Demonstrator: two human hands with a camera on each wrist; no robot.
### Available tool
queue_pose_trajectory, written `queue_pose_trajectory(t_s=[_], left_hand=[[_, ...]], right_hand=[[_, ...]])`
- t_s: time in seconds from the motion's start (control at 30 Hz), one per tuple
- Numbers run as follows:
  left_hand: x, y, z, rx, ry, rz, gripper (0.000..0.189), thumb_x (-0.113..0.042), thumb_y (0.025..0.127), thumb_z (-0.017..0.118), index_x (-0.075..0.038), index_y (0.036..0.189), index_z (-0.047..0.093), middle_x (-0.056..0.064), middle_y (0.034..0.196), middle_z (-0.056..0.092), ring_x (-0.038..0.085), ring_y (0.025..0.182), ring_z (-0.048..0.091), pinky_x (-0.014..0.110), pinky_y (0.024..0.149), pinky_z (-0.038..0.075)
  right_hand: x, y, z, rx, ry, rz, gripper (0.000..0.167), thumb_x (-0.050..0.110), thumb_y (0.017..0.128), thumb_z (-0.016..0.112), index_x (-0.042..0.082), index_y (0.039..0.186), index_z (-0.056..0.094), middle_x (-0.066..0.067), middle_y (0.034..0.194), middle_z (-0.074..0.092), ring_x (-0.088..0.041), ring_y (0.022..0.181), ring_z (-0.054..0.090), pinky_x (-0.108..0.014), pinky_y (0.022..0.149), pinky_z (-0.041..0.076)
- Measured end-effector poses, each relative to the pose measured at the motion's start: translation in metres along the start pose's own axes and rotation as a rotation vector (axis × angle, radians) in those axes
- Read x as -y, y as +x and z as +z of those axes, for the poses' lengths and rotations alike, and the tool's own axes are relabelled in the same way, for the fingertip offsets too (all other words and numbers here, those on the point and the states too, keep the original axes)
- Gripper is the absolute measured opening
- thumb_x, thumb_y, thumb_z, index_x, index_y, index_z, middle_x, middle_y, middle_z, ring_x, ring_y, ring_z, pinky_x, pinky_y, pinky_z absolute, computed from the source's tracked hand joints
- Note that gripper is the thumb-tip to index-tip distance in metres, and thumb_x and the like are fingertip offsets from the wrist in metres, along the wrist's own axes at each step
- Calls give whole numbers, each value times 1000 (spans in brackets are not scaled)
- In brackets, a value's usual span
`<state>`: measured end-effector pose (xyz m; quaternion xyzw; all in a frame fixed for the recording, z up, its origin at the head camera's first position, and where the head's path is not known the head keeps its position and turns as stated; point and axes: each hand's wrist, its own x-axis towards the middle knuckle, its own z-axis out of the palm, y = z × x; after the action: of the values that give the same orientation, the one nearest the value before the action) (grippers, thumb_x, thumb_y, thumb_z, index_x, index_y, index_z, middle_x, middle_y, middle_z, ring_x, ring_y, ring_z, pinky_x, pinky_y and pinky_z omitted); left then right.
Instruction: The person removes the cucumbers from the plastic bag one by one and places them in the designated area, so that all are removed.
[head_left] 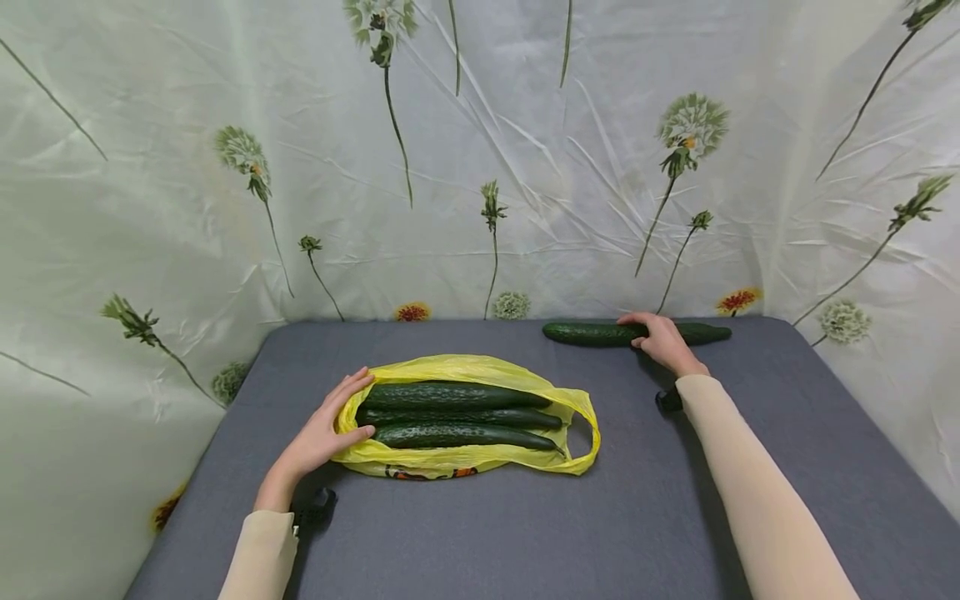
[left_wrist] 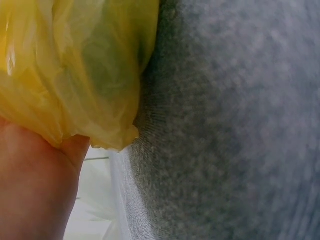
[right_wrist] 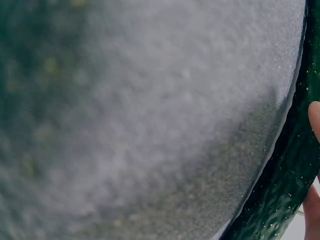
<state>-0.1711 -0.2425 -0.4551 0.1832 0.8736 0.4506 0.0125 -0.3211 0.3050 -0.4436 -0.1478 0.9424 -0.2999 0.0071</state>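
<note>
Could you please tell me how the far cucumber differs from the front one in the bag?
The far cucumber lies on the table, gripped by the right hand; the front cucumber lies inside the yellow bag. The far cucumber lies alone, the front cucumber with two other cucumbers. Both are long and dark green.

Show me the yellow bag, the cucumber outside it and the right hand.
Yellow bag (head_left: 465, 367), head view: its far wall.
Outside cucumber (head_left: 591, 335), head view: its body's left half.
Right hand (head_left: 664, 342), head view: back of the hand.

Looked like a curtained-off booth, room type unclear: flower-print curtain (head_left: 570, 183) lined far and side edges of grey surface (head_left: 487, 537).
</note>
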Motion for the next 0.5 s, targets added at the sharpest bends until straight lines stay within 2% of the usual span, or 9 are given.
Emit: queue_pose_trajectory(t_s=[0.2, 0.5], left_hand=[[2, 0, 0, -9, -3, -1, 74, -12, 86, 71, -12, 149, 34, 11, 157, 17, 40, 142, 3, 73, 99, 10], [2, -1, 1, -7, -34, -6, 71, -17, 88, 70, -14, 149, 34, 8, 158, 16, 39, 143, 0, 74, 99, 8]], right_hand=[[3, -2, 0, -8, 18, 1, 41, -12, 87, 56, -1, 126, 59, -27, 134, 48, -46, 126, 37, -61, 98, 32], [9, -5, 1, -9, 58, 22, 40, -8, 90, 57, -1, 129, 57, -25, 134, 50, -44, 125, 40, -58, 95, 38]])
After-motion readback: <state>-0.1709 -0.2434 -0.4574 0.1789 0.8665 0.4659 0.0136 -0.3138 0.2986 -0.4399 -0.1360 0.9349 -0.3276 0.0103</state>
